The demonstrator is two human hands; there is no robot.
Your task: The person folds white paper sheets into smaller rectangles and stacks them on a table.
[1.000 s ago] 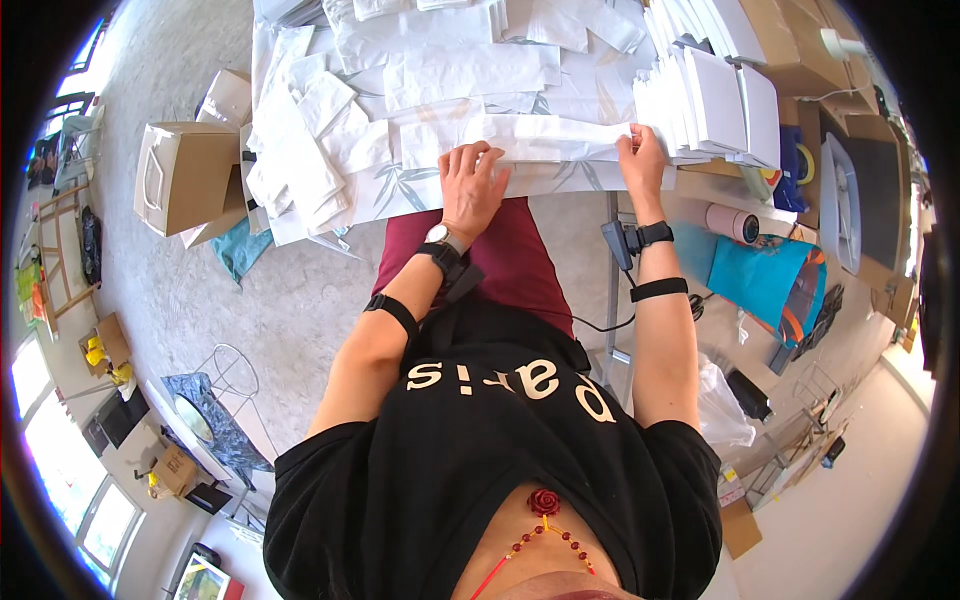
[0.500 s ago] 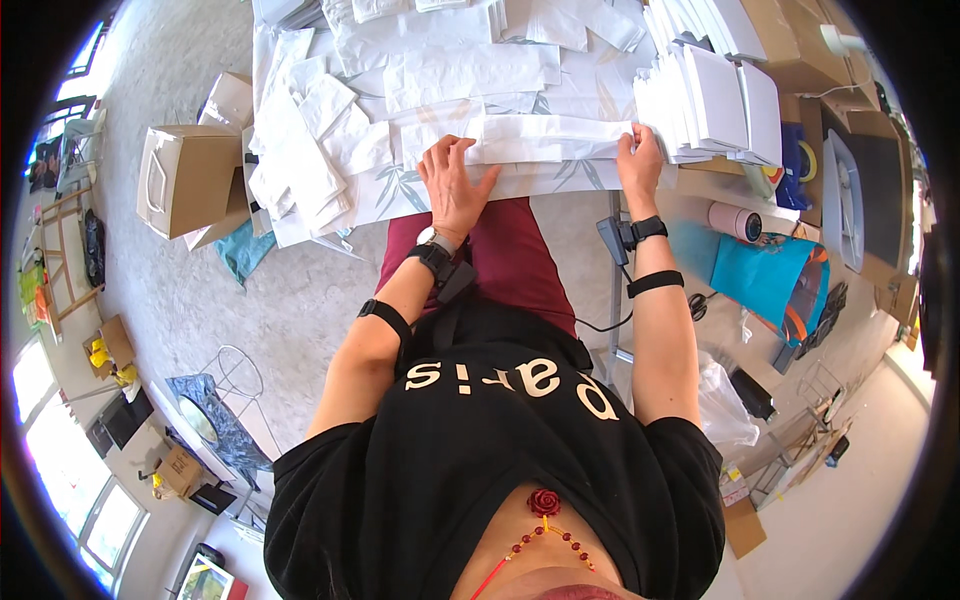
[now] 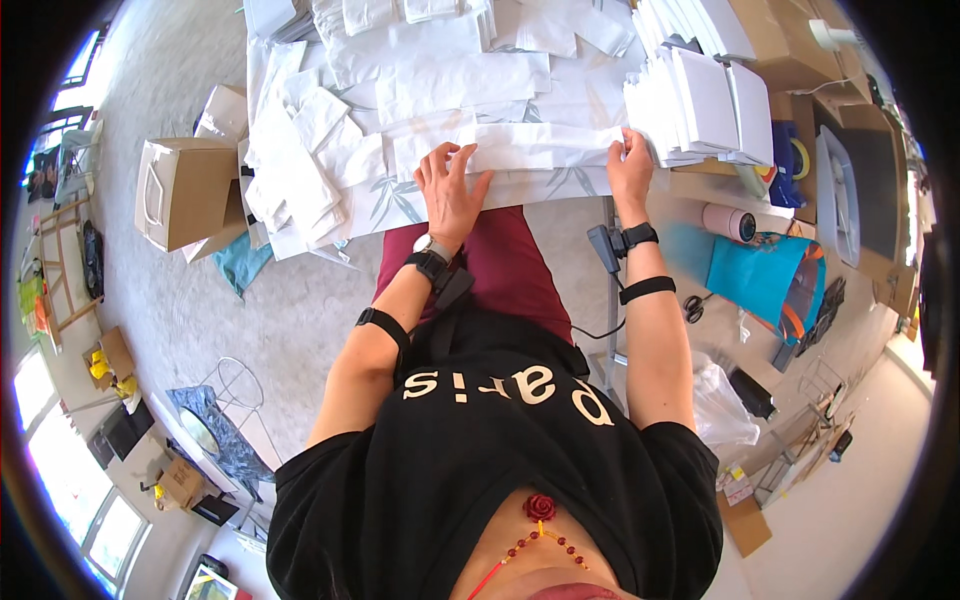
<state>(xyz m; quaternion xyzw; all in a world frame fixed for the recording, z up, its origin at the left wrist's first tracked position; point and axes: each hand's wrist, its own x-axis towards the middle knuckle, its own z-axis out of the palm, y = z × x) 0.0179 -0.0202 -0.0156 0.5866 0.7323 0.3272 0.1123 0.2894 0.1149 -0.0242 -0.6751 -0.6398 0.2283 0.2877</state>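
White and thin, the long strip (image 3: 545,148) in front of you lies near the front edge of the bench (image 3: 560,184), between your two hands. Your right hand (image 3: 628,165) pinches its right end between thumb and fingers. Your left hand (image 3: 455,197) is open, its fingers bent and a bit apart, with the tips by the strip's left end; I cannot tell if they press on it. Big pale letters (image 3: 535,385) go across your black shirt (image 3: 480,480), and they look upside down from this view. Dark print marks a brown box (image 3: 180,482) at the lower left, too small to read. Messy white pieces (image 3: 300,180) lie in a heap left of your left hand, and stiff white slabs (image 3: 708,105) stand in a row just past your right hand.
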